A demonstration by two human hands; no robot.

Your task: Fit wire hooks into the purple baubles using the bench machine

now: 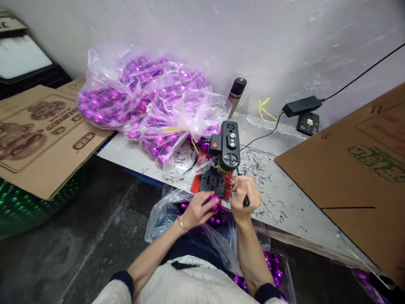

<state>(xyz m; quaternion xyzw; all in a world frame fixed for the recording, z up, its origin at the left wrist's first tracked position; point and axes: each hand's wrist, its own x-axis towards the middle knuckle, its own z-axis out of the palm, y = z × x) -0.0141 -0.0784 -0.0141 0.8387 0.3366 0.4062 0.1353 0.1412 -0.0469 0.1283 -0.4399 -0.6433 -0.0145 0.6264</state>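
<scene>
while the left hand (196,210) has the purple ball (216,204), the right hand (246,197) has the lever (246,202)

since both hands are busy at the little black machine (230,145), i'd say steadiness is the whole game. imo the ball wants squaring up before any weight goes on the lever — then one smooth pull, no jerking, with the left fingers (207,207) well out from under the machine. a light pinch seems wise too, as that shiny shell looks easy to scuff.

as for where stuff sits: the ball is held by those left fingers, which curl over its left side; can't see what the thumb is doing. it's just in front of the black base plate (212,182), near the front edge of the counter (303,219) — not seated on the plate. the right fingers (238,190) are wrapped tight round the lever, right of the ball and apart from it. black scraps (262,173) litter the counter, so i'd probably brush the plate off now and then.
</scene>
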